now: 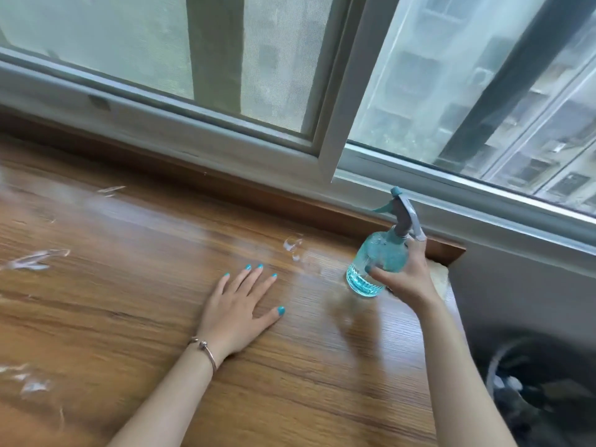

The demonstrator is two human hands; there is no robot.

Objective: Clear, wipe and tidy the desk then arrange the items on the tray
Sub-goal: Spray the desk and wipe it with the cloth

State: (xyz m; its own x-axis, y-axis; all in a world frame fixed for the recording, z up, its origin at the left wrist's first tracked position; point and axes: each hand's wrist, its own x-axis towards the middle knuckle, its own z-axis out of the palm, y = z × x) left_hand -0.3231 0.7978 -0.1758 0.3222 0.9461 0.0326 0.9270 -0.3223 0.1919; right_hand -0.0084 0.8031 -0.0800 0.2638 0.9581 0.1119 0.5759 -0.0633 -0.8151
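A clear blue spray bottle with a grey trigger head stands near the far right corner of the wooden desk. My right hand grips its body, thumb across the front and fingers behind the neck. The bottle's base is at or just above the desk surface. My left hand lies flat on the desk, fingers spread, to the left of the bottle. Wet streaks and small puddles glisten on the wood, more of them at the left side.
A window with a grey frame runs along the desk's far edge. The desk's right end meets a grey wall. A dark bin with a white rim stands on the floor to the right of the desk.
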